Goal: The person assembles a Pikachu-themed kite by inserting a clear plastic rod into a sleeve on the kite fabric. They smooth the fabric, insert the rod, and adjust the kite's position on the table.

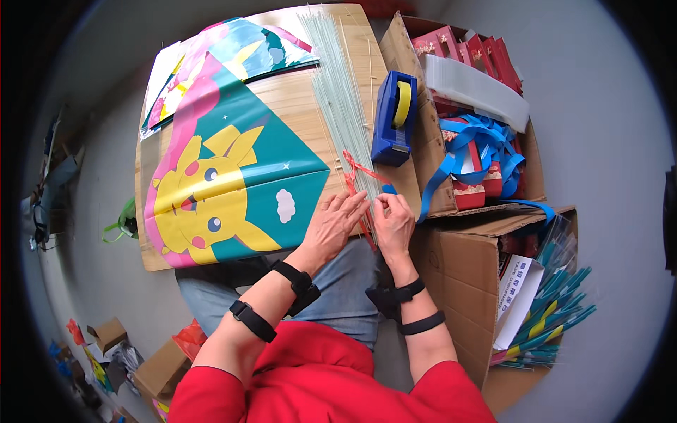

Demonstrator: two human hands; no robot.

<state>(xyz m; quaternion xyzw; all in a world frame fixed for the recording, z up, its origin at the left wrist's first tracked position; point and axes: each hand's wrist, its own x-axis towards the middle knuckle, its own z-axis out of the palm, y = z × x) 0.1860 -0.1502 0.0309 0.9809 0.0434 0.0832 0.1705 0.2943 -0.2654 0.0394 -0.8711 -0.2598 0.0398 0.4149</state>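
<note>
A long bundle of thin pale-green rods (337, 92) runs down the right part of the wooden board, with red plastic tie (362, 168) around its near part. My left hand (334, 224) lies on the near end of the bundle, fingers stretched forward and holding nothing. Just right of it, my right hand (393, 220) is closed in a pinch by the rods' right edge; what sits between its fingertips is too small to make out. A printed sheet (282, 151), teal, pink and yellow with a cartoon character, lies flat to the left of my hands.
More glossy printed sheets (264, 53) are piled at the board's (367, 53) far left. A blue tape dispenser (392, 123) stands at its right edge. Beside it, one carton (441, 190) holds red boxes and blue ribbon (486, 144); a nearer carton (458, 275) holds rolled teal items (553, 317).
</note>
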